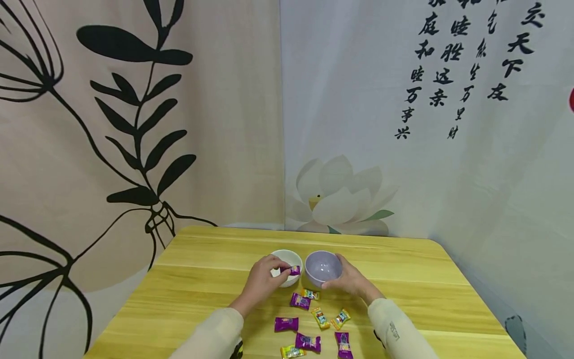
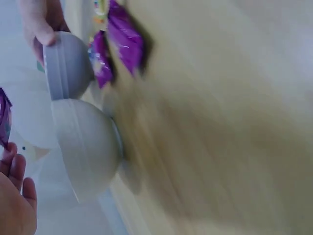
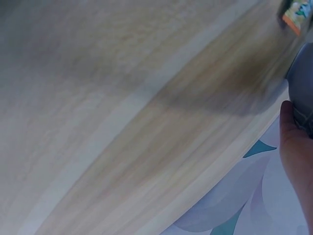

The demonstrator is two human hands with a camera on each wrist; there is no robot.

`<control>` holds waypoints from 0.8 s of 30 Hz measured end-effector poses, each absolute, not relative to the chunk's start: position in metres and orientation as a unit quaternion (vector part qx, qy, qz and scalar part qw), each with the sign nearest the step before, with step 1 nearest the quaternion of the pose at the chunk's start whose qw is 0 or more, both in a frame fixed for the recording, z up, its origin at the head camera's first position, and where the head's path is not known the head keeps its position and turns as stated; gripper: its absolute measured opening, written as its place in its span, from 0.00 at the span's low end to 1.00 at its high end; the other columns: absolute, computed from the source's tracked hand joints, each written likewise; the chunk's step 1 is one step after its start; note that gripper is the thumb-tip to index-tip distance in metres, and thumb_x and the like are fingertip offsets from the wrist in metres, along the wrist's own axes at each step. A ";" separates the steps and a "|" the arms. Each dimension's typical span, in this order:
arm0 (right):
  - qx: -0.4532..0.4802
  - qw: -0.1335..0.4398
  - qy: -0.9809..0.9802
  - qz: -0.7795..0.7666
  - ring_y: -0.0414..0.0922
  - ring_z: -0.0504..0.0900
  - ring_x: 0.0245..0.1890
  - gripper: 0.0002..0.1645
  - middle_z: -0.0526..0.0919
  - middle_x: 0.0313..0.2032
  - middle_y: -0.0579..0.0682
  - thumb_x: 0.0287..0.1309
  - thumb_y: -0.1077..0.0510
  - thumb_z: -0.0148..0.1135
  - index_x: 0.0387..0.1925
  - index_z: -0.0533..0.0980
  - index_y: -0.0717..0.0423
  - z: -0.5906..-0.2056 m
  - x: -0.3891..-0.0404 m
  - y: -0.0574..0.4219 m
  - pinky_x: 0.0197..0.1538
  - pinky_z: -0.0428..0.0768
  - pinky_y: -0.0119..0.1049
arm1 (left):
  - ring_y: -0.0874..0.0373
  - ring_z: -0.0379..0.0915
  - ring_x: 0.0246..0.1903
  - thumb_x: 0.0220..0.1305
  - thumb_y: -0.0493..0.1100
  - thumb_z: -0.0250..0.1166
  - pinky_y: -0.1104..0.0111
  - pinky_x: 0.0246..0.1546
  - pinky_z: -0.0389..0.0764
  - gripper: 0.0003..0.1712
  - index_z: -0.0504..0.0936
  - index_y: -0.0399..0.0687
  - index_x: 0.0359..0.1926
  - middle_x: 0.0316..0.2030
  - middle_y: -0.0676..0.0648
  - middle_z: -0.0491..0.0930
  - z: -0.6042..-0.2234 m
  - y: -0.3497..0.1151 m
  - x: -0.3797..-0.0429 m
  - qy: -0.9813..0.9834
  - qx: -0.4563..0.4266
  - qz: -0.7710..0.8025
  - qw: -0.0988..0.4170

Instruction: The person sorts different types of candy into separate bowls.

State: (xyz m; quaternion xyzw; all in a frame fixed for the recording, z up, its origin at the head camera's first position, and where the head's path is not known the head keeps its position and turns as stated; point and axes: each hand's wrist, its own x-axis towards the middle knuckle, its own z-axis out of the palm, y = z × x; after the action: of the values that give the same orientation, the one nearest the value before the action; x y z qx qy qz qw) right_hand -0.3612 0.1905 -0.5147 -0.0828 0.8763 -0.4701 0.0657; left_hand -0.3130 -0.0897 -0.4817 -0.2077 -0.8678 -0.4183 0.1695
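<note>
My left hand pinches a purple-wrapped candy over the white bowl. In the left wrist view that candy is at the fingertips, higher than the rim of the white bowl. The lavender bowl stands close against the white one on its right. Around its right side my right hand grips with thumb and fingers. The right wrist view shows only part of the right hand and of the lavender bowl.
Several wrapped candies lie on the wooden table in front of the bowls, purple ones and yellow ones. A yellow candy is close before the lavender bowl. Behind the table's far edge hangs a printed curtain.
</note>
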 end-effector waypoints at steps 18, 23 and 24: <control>-0.094 0.066 0.879 -0.464 0.64 0.70 0.62 0.73 0.64 0.67 0.68 0.39 0.44 0.83 0.75 0.47 0.66 -0.516 -0.362 0.192 0.62 0.69 0.60 | 0.55 0.78 0.42 0.62 0.49 0.69 0.57 0.49 0.74 0.08 0.90 0.51 0.37 0.38 0.53 0.83 -0.478 -0.004 -0.352 -0.895 -0.165 -0.354 0.217; -0.101 0.068 0.881 -0.457 0.63 0.70 0.61 0.73 0.64 0.67 0.67 0.39 0.43 0.83 0.76 0.47 0.65 -0.517 -0.363 0.193 0.62 0.70 0.60 | 0.53 0.79 0.44 0.64 0.50 0.69 0.55 0.51 0.75 0.09 0.90 0.53 0.39 0.41 0.51 0.85 -0.483 0.002 -0.354 -0.908 -0.176 -0.326 0.197; -0.100 0.068 0.881 -0.458 0.63 0.70 0.61 0.74 0.64 0.67 0.67 0.39 0.43 0.83 0.76 0.47 0.65 -0.516 -0.363 0.193 0.62 0.70 0.60 | 0.53 0.79 0.46 0.64 0.49 0.68 0.54 0.53 0.75 0.09 0.90 0.52 0.40 0.42 0.50 0.85 -0.484 0.003 -0.355 -0.910 -0.179 -0.320 0.192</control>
State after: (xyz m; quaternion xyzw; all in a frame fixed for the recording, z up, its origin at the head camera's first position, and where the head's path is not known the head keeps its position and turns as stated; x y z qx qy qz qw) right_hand -0.3633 0.1931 -0.5164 -0.1001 0.8808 -0.4577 0.0682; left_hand -0.3546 0.0030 -0.4839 -0.1790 -0.9104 -0.3196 0.1923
